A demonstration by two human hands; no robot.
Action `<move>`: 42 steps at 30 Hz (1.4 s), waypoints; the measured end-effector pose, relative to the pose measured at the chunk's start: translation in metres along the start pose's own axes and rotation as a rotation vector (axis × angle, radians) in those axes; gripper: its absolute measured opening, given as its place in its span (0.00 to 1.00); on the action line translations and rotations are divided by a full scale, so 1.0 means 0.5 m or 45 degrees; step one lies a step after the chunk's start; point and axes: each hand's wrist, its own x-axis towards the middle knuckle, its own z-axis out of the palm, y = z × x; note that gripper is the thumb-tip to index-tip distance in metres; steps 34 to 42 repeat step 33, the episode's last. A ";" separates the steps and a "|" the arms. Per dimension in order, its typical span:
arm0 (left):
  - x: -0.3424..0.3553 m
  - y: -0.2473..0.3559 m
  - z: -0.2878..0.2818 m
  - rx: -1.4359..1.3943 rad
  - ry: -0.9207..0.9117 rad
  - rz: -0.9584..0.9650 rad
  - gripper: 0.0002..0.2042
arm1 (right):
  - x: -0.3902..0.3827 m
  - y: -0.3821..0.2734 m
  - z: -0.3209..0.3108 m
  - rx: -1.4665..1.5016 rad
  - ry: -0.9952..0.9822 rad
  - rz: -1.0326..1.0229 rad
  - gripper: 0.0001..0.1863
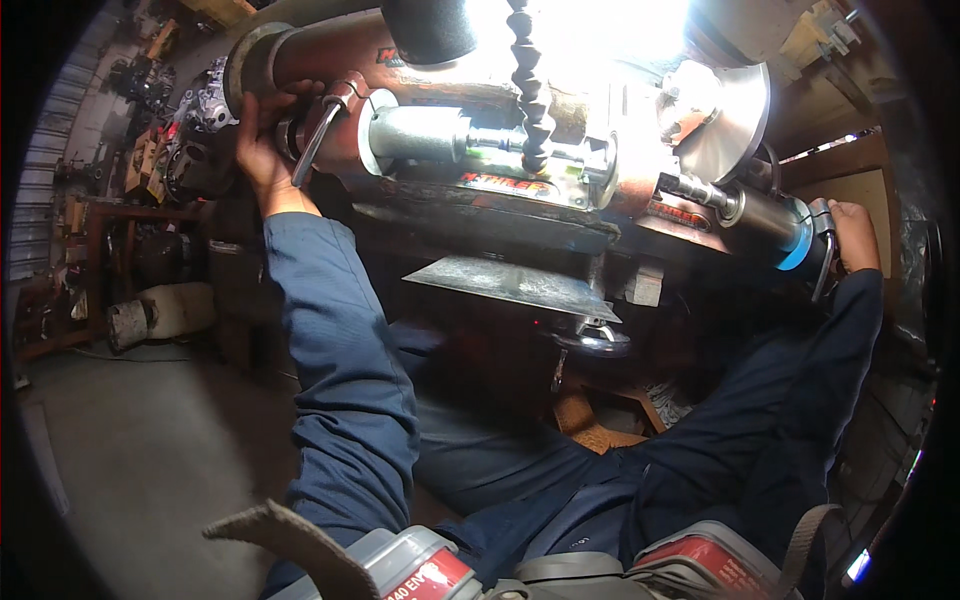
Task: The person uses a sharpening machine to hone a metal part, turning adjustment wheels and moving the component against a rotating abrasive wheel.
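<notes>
A red grinding machine (330,55) with a bright metal disc (735,125) stretches across the top of the view. My left hand (265,150) wraps around the left end of its lower spindle, beside a curved clamp lever (318,140). Inward from it sits a grey metal cylinder (420,133), in line with a shiny shaft (495,138). On the far right, my right hand (855,238) is closed at the outer end of a dark cylinder (765,225) with a blue band; another clamp lever (826,250) is beside it. Its fingertips are partly hidden.
A dark segmented hose (530,80) hangs before the shaft. Strong light washes out the upper middle. Below are a flat metal plate (515,287) and a shiny handwheel (595,342). Machine parts (205,105) crowd the left shelves. Mask filters (425,568) show at the lower edge.
</notes>
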 end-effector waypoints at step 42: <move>0.003 0.000 0.010 0.126 0.013 0.052 0.24 | -0.201 -0.070 0.191 0.325 1.430 -0.399 0.27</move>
